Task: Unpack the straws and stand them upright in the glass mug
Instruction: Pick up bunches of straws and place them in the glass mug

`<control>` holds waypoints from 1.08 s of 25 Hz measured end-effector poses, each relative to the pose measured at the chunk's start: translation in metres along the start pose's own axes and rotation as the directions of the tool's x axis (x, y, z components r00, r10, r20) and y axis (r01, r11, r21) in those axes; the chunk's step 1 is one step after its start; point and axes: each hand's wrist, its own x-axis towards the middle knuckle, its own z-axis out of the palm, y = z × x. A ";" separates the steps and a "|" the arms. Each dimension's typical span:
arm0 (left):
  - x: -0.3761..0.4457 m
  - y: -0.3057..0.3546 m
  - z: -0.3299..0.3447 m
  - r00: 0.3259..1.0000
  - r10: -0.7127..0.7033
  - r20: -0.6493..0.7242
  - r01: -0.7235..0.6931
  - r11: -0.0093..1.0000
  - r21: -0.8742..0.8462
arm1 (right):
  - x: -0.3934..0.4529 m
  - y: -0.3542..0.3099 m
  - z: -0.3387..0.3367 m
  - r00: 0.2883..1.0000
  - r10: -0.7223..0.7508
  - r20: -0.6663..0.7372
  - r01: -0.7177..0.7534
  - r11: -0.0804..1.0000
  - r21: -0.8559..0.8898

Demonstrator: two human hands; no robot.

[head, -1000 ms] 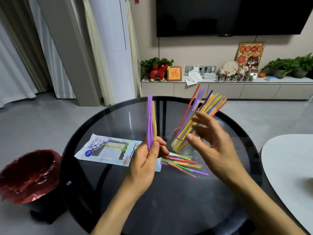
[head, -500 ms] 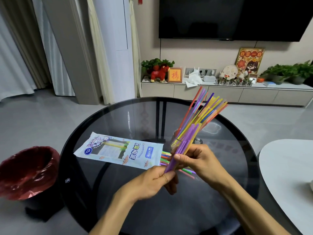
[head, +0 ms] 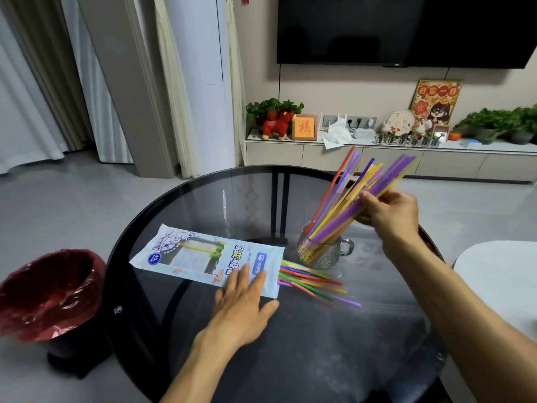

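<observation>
The left hand [head: 242, 303] lies flat and open, palm down, with its fingers spread over the near end of the white and blue printed plastic straw packet [head: 203, 258], pressing it to the round dark glass counter [head: 305, 359]. The right hand [head: 390, 212] is raised above and to the right of the clear textured glass mug [head: 321, 253], its fingers pinched closed around a small bunch of purple and yellow plastic straws [head: 363, 196] whose lower ends reach down into the mug, where they lean with the other coloured straws already standing there [head: 334, 193]. A loose fan of coloured straws [head: 312, 282] lies on the counter, spilling from the packet's open end just in front of the mug. Half a second ago both hands met in front of the mug with the purple straws held between them; since then the left has let go and dropped to the packet, and the right has carried the bunch up to the mug. A red-lined bin [head: 49, 292] stands on the floor at the left.
</observation>
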 end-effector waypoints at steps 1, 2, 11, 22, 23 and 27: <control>0.001 0.001 0.001 1.000 -0.001 0.000 0.001 1.000 0.014 | 0.001 0.005 0.007 0.999 0.037 0.030 -0.036 0.999 -0.038; 0.001 0.001 0.002 1.000 -0.002 -0.001 0.002 1.000 0.024 | 0.001 0.009 0.013 0.996 0.069 0.052 -0.065 0.996 -0.064; -0.001 -0.005 0.005 1.000 0.022 -0.006 -0.022 0.997 0.072 | -0.047 0.008 -0.011 0.984 -0.083 0.160 0.179 0.522 -0.834; -0.005 -0.004 0.008 0.999 0.032 -0.016 -0.031 0.995 0.095 | -0.109 0.078 0.039 0.694 -0.074 0.716 0.719 0.029 -0.694; -0.005 -0.004 0.008 0.999 0.033 -0.016 -0.031 0.995 0.099 | -0.109 0.078 0.040 0.691 -0.059 0.721 0.723 0.030 -0.690; -0.003 -0.003 0.007 1.000 0.029 -0.009 -0.028 0.993 0.111 | -0.110 0.075 0.041 0.660 -0.040 0.750 0.751 0.047 -0.658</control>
